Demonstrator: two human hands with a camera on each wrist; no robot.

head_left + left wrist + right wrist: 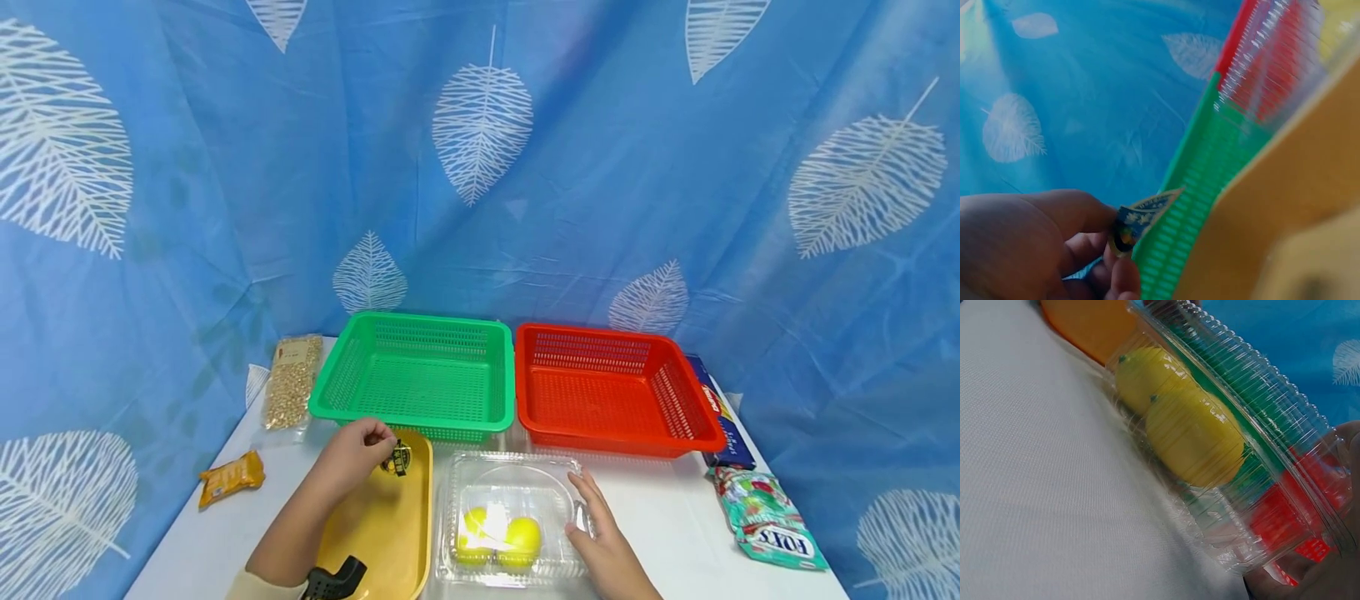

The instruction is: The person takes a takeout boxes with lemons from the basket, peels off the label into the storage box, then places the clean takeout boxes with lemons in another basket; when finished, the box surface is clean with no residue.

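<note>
Thumb and fingertips of my left hand (358, 454) pinch a small dark label with gold print (397, 458), above the far end of the yellow tray (375, 533). In the left wrist view the label (1138, 222) looks slightly bent. My right hand (603, 542) holds the right side of a clear plastic container (517, 479), its index finger and thumb spread along that edge. The container's lid is down. Two yellow lemons (1194, 437) lie inside it, seen through the plastic. Part of the right hand is cut off in the right wrist view.
Behind stand a green basket (420, 421) and a red basket (622, 446). On the left are a bag of grains (292, 379) and an orange packet (232, 479). To the right lie a dark blue box (731, 437) and a green FOX'S bag (772, 521). A blue curtain hangs behind.
</note>
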